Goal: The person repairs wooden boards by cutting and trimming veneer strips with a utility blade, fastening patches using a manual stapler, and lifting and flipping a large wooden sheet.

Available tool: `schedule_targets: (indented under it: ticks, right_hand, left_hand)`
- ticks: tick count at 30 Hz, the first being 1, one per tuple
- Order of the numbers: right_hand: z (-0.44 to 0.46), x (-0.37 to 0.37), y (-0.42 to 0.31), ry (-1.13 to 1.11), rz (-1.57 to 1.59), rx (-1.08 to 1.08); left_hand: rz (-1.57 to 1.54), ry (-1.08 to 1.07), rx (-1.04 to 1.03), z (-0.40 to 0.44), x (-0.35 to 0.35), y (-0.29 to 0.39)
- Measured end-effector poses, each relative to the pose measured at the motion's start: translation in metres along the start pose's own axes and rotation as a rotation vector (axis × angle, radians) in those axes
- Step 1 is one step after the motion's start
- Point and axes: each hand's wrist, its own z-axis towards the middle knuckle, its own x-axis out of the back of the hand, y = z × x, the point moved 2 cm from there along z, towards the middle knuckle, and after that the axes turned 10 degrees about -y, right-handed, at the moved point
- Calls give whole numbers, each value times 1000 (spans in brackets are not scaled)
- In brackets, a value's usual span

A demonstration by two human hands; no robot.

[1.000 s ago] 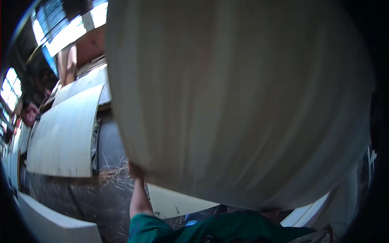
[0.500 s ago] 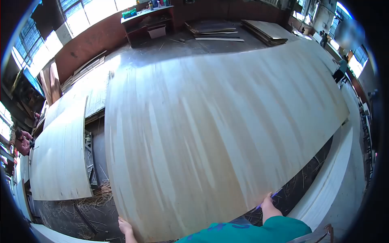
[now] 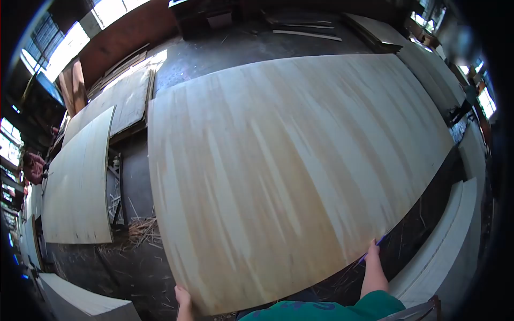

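Note:
A large, pale sheet of wood (image 3: 273,182) with brownish streaks, like plywood or veneer, spreads out in front of me. My left hand (image 3: 182,296) is closed on its near left corner, the fingers partly hidden at the edge. Farther right, my right hand (image 3: 373,249) grips the near edge of the same sheet. A thin purple stick-like tool (image 3: 381,239) shows on both sides of that right hand, lying along the edge; its kind I cannot make out.
Another pale sheet (image 3: 77,182) rests on a frame at left, with a person (image 3: 35,167) behind it. Wood scraps (image 3: 143,231) litter the floor between. White stacked boards (image 3: 441,235) stand at right. Far right is another person (image 3: 465,104); more sheets (image 3: 372,29) lie at the back.
The large sheet's far edge sits lower relative to the stacks behind, showing more of the far right stack. The view has shifted, and both hands appear farther right. Each still holds the sheet.

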Motion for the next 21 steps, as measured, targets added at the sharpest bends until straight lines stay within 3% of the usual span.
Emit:
schedule_targets:
  ticks: [4,7,10,13,14,17,21]
  right_hand:
    - [37,-32,-39,1,-224,-12]
    - [19,-60,-34,-180,-52,-4]
    - [-9,-63,-24,-135,-114,-17]
    - [-27,-52,-15,-108,-79,18]
    - [-31,-49,-16,-146,-19,44]
    - [3,-42,-14,10,-204,-60]
    - [39,-39,-4,11,-231,-35]
  left_hand:
    - [-93,0,50,-1,-25,60]
    - [63,206,-17,11,-10,84]
    - [-2,118,-80,35,7,73]
    - [23,-4,51,26,27,78]
    - [14,13,29,25,19,72]
    - [23,75,-4,17,-28,29]
    - [-33,78,88,-13,-36,62]
